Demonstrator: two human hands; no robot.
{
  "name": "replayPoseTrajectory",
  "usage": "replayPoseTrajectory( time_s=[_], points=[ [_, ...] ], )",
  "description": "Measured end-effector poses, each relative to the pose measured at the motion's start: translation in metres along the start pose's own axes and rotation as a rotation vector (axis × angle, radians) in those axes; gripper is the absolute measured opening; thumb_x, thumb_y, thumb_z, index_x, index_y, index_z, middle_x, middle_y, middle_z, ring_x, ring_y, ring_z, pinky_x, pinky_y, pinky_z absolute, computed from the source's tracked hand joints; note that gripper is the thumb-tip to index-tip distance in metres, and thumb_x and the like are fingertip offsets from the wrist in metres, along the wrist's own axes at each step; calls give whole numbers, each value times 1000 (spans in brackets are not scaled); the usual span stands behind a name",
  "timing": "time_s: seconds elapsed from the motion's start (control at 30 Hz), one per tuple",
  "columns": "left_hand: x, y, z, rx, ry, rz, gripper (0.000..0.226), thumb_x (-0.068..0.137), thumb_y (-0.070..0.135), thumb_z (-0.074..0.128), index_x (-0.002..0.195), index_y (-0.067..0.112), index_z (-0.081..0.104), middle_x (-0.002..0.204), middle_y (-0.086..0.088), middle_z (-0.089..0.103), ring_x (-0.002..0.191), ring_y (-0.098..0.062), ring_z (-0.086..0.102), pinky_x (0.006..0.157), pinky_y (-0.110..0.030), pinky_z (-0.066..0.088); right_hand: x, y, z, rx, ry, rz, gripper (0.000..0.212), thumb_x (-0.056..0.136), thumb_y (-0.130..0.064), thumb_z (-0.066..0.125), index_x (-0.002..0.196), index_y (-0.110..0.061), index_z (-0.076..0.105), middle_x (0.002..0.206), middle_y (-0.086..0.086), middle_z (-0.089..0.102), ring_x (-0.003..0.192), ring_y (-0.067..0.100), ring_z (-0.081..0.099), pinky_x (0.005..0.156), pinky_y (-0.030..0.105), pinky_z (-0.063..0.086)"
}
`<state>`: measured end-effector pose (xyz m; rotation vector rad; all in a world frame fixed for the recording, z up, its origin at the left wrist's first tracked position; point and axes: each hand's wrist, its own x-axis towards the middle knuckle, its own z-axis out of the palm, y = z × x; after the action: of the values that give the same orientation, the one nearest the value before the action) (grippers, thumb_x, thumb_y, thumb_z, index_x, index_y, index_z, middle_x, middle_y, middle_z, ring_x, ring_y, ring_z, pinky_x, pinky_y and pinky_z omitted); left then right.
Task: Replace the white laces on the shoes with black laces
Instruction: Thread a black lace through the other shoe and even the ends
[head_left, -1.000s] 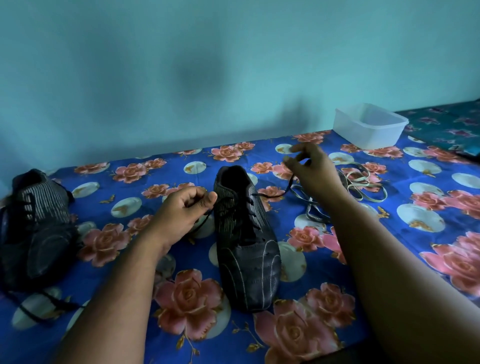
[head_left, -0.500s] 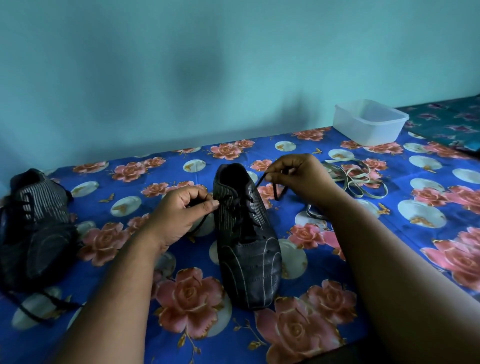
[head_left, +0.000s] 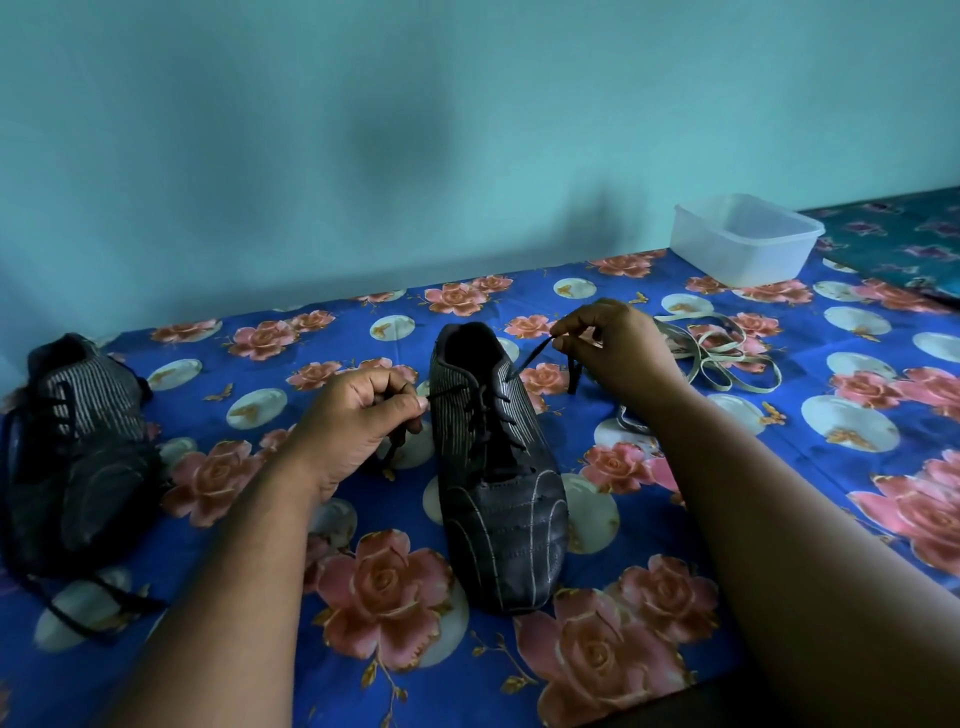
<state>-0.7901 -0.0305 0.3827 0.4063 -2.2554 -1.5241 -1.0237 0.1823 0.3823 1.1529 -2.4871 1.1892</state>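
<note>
A black shoe (head_left: 501, 499) with thin white stripes stands in the middle of the flowered blue cloth, toe toward me, threaded with a black lace (head_left: 485, 410). My left hand (head_left: 358, 415) pinches the left end of that lace beside the shoe's collar. My right hand (head_left: 618, 348) pinches the right end, pulled taut up and to the right of the shoe's opening. A second black shoe (head_left: 78, 452) with black laces lies at the far left. The removed white laces (head_left: 722, 358) lie in a loose heap behind my right hand.
An empty translucent plastic tub (head_left: 745, 239) stands at the back right near the teal wall. The blue flowered cloth (head_left: 857, 415) covers the surface; its front edge runs along the bottom right. A loose black lace end (head_left: 98, 597) trails from the left shoe.
My right hand has come back from the white laces to the shoe's collar and drawn the right lace end up taut. My left hand has stayed, still pinching the left end.
</note>
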Motion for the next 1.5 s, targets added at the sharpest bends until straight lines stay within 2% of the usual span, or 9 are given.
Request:
replayPoseTrajectory(
  time_s=[0.13, 0.33, 0.47, 0.6, 0.8, 1.0, 1.13, 1.33, 1.5],
  points=[
    [-3, 8, 5, -63, -71, -14, 38, 85, 40, 71, 100, 5, 71, 84, -7, 61, 76, -12, 52, 76, -33, 44, -6, -12, -2, 141, -159, -158, 30, 89, -15, 75, 117, -26, 73, 105, -12, 63, 90, 7, 57, 76, 17, 43],
    [0, 6, 10, 72, 1, 107, 45, 86, 42, 64, 101, 1, 73, 98, -9, 60, 81, 9, 50, 76, -3, 41, -12, -24, 2, 272, -326, -237, 4, 91, -16, 75, 94, -18, 73, 89, -5, 72, 80, 5, 63, 72, 10, 42],
    [1, 7, 10, 62, 83, 118, 29, 92, 30, 64, 103, 6, 76, 94, -2, 77, 88, 2, 66, 80, -12, 49, -12, -25, -6, 308, -278, -210, 6, 90, -14, 75, 89, -9, 75, 84, 1, 74, 75, 1, 65, 71, 8, 43],
    [3, 3, 8, 84, 119, 108, 29, 97, 29, 61, 101, 4, 73, 62, 13, 61, 62, 0, 52, 66, -22, 46, -11, -21, -3, 224, -250, -206, 10, 92, -22, 75, 84, -18, 70, 83, -5, 72, 77, 3, 64, 73, 11, 43],
    [5, 5, 15, 93, 232, 62, 35, 99, 37, 61, 93, 3, 69, 79, -29, 62, 74, -21, 58, 67, -37, 48, -13, -32, -2, 409, -296, -59, 11, 95, -18, 72, 91, -8, 68, 77, 5, 75, 69, 11, 68, 70, 22, 53],
    [2, 20, 15, 376, 162, -57, 37, 100, 42, 59, 104, 8, 73, 89, 1, 63, 84, -15, 59, 82, -36, 46, -11, -46, -10, 195, -409, 86, 18, 94, -23, 72, 87, -6, 70, 59, 3, 66, 51, 13, 63, 51, 25, 48],
    [-20, 42, 15, 466, 80, -46, 36, 106, 28, 52, 118, -2, 68, 118, -1, 63, 128, -16, 54, 93, -27, 35, -26, -66, -31, 114, -548, 123, 25, 101, -22, 60, 79, -11, 64, 65, 7, 63, 58, 21, 66, 61, 33, 55],
    [-89, 68, 39, 387, 52, -119, 24, 105, 26, 54, 89, 16, 69, 71, 6, 62, 57, -2, 54, 55, -20, 39, -81, -90, -68, 255, -607, 148, 25, 106, -23, 53, 89, -8, 65, 68, 10, 63, 58, 25, 66, 49, 27, 48],
    [-146, 79, 69, 58, 83, -185, 16, 104, 16, 56, 99, 9, 69, 74, -2, 70, 56, -19, 58, 51, -30, 45, -128, -113, -90, 485, -588, 252, 20, 104, -17, 57, 98, -1, 68, 73, 15, 67, 59, 27, 65, 52, 30, 52]
  ],
)
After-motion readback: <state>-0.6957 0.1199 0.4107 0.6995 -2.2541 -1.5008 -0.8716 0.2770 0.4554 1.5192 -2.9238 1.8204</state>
